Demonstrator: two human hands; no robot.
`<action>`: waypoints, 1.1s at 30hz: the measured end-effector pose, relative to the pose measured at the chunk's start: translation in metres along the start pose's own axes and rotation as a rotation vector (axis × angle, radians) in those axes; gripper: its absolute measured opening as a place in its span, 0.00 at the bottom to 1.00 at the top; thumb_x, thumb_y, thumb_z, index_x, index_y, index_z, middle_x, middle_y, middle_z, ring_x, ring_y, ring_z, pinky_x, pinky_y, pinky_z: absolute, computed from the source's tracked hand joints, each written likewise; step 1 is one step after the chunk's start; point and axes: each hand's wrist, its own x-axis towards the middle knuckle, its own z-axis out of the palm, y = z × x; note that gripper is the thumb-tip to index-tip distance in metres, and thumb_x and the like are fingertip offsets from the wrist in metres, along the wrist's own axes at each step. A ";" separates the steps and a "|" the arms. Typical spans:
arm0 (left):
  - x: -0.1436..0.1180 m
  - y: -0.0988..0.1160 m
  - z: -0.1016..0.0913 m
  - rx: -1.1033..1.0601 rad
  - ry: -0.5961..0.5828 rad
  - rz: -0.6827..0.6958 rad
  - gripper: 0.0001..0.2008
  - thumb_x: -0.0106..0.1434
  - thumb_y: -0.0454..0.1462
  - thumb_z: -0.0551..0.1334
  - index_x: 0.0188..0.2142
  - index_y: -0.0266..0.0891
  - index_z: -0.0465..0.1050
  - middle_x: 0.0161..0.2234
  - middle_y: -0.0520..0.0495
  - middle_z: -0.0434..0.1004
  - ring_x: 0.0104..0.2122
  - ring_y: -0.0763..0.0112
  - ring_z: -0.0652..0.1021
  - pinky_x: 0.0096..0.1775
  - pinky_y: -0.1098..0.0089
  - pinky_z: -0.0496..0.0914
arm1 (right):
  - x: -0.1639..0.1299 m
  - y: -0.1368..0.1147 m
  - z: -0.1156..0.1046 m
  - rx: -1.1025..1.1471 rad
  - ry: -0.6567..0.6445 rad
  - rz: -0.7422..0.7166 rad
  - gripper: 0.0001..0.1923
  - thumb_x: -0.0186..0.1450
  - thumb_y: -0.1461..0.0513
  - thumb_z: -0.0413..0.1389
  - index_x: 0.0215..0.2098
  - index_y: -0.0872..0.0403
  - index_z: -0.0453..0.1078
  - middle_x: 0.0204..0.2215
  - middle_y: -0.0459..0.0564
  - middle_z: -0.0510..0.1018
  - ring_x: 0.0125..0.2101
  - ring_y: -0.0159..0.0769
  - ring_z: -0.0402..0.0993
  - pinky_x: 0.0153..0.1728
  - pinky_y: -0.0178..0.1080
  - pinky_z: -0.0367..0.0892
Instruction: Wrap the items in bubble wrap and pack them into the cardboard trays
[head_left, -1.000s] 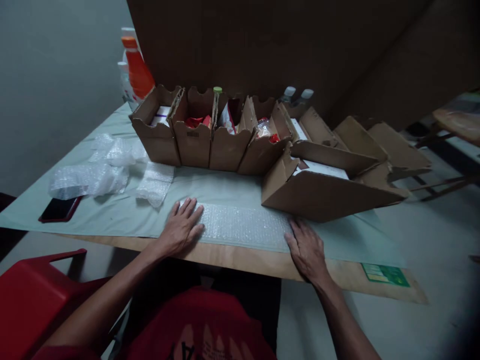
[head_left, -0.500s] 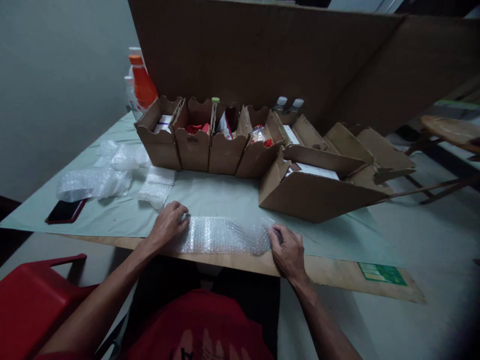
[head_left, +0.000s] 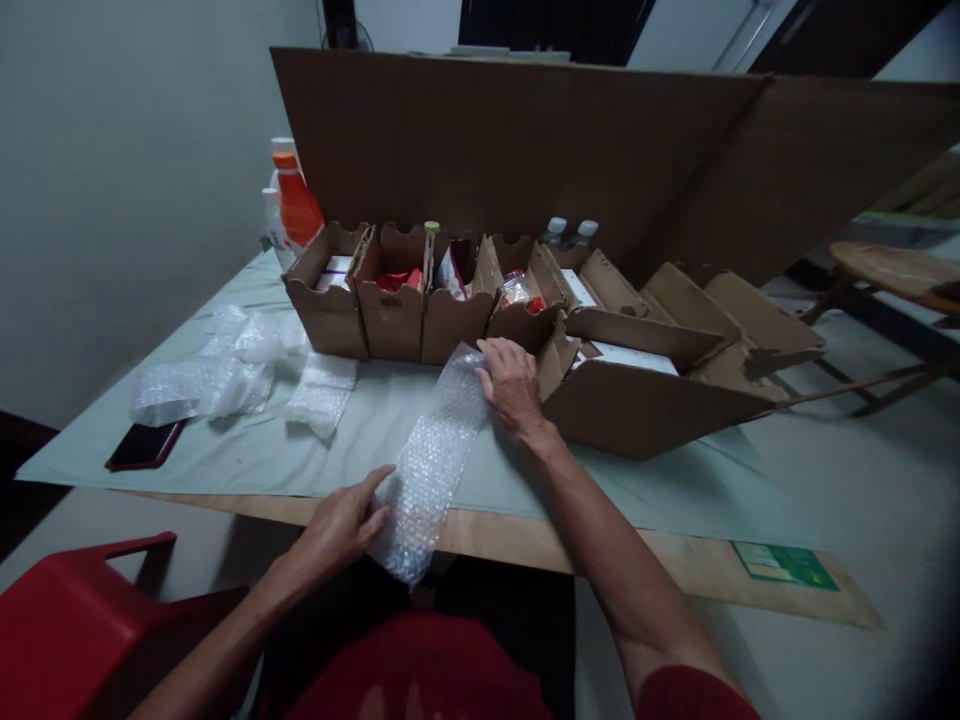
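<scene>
A strip of bubble wrap lies slantwise over the table's front edge, its near end hanging past the wood. My right hand is closed on the strip's far end, close to the cardboard bins. Beside the near part of the strip is my left hand, with index finger and thumb apart and the fingertips at the wrap's left edge. More crumpled bubble wrap lies to the left, along with a smaller folded piece.
Several cardboard bins stand in a row at the back, holding packets and boxes. A larger angled bin is on the right. A phone lies at the left, near a red stool. Bottles stand behind the bins.
The bubble wrap strip has swung from lying along the front edge to a slant. My right hand moved away from me and left with its end; my left hand came nearer and opened out.
</scene>
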 end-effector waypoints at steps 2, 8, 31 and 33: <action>-0.004 0.005 0.004 -0.096 -0.032 -0.003 0.28 0.67 0.40 0.54 0.65 0.39 0.64 0.32 0.48 0.77 0.32 0.64 0.76 0.37 0.67 0.67 | -0.006 0.001 0.008 0.057 0.004 -0.002 0.20 0.71 0.64 0.52 0.61 0.56 0.68 0.60 0.59 0.73 0.60 0.50 0.65 0.58 0.51 0.61; -0.011 0.008 -0.002 -0.547 -0.190 -0.052 0.29 0.58 0.38 0.57 0.59 0.34 0.71 0.49 0.39 0.80 0.45 0.59 0.79 0.48 0.61 0.72 | -0.088 0.009 -0.003 0.236 -0.215 -0.075 0.24 0.69 0.65 0.50 0.62 0.52 0.68 0.60 0.57 0.74 0.59 0.47 0.70 0.58 0.54 0.66; 0.015 0.016 0.021 -0.503 0.180 0.104 0.13 0.64 0.43 0.59 0.39 0.39 0.79 0.40 0.44 0.81 0.37 0.67 0.79 0.40 0.69 0.72 | -0.187 -0.084 0.004 0.625 -0.015 0.193 0.10 0.70 0.64 0.54 0.45 0.52 0.76 0.35 0.49 0.83 0.36 0.40 0.78 0.40 0.43 0.70; 0.021 0.016 0.026 -0.463 0.165 0.073 0.14 0.65 0.43 0.58 0.38 0.38 0.79 0.36 0.46 0.83 0.37 0.66 0.80 0.40 0.69 0.71 | -0.188 -0.084 0.005 0.590 -0.022 0.212 0.10 0.70 0.63 0.54 0.46 0.52 0.76 0.35 0.50 0.83 0.35 0.40 0.78 0.39 0.42 0.70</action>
